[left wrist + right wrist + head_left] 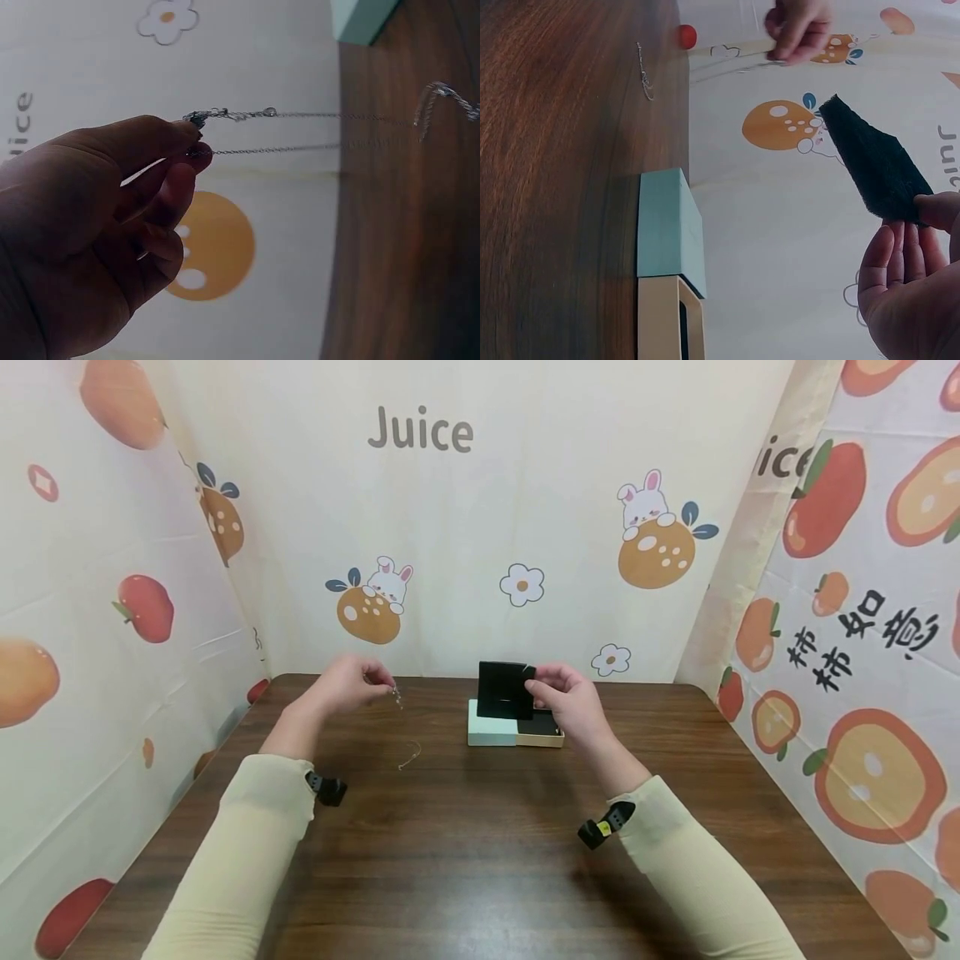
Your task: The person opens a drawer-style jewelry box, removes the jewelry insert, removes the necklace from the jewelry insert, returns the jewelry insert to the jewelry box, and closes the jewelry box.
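Note:
Above the table's back left, my left hand (pixel 351 683) pinches a thin silver chain necklace (pixel 262 150) between thumb and fingertips, its strands hanging down. Below it on the tabletop lies a length of fine silver chain (pixel 410 756); whether it joins the held chain, I cannot tell. My right hand (pixel 566 697) pinches one edge of a black square pad (pixel 504 690) with thumb and fingers, held up in front of the box. Behind and beneath the pad sits a small mint-green box sleeve (pixel 491 732), with a beige drawer (pixel 542 741) with a dark inside partly out to the right.
A brown wood-grain table (pixel 420 860) spreads under both arms. Printed curtains with fruit and rabbits (pixel 450 527) stand right behind its back edge and along both sides. Dark straps with small black devices (pixel 327 789) circle both wrists.

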`<state>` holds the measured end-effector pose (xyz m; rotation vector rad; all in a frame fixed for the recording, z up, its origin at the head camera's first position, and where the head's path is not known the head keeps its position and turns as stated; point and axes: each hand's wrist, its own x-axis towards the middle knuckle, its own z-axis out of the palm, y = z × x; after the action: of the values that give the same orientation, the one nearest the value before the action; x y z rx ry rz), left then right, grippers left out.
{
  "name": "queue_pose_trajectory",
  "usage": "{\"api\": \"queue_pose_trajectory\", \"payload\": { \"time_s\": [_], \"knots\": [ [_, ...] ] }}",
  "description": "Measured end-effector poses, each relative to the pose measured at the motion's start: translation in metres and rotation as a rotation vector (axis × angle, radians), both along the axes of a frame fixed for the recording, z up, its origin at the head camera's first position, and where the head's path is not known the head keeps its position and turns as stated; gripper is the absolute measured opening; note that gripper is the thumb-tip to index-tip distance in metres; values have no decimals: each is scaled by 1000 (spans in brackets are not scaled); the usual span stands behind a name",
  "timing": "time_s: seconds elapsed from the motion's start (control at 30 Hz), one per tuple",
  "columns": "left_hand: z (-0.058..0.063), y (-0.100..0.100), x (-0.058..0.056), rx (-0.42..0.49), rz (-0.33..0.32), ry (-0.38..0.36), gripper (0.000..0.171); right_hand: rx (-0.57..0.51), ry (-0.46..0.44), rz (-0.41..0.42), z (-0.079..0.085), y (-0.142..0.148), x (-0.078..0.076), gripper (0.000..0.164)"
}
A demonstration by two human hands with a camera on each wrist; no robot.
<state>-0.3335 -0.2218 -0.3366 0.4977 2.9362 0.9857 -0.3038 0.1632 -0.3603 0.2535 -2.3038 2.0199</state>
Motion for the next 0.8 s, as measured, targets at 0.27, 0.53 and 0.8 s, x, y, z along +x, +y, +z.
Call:
{"api": "queue_pose_trajectory", "payload": {
  "time_s": [0.27,0.53,0.8],
  "knots": [
    [-41,-8,-5,-55,15,-128,13,-22,-5,-1,0,1,-1,29],
    [-66,-7,-8,-83,-8,-149,11,-23,-10,0,1,2,0,30],
    [-79,-4,-7,-90,-19,-253,10,-21,-16,-9,3,3,-1,30]
  ]
}}
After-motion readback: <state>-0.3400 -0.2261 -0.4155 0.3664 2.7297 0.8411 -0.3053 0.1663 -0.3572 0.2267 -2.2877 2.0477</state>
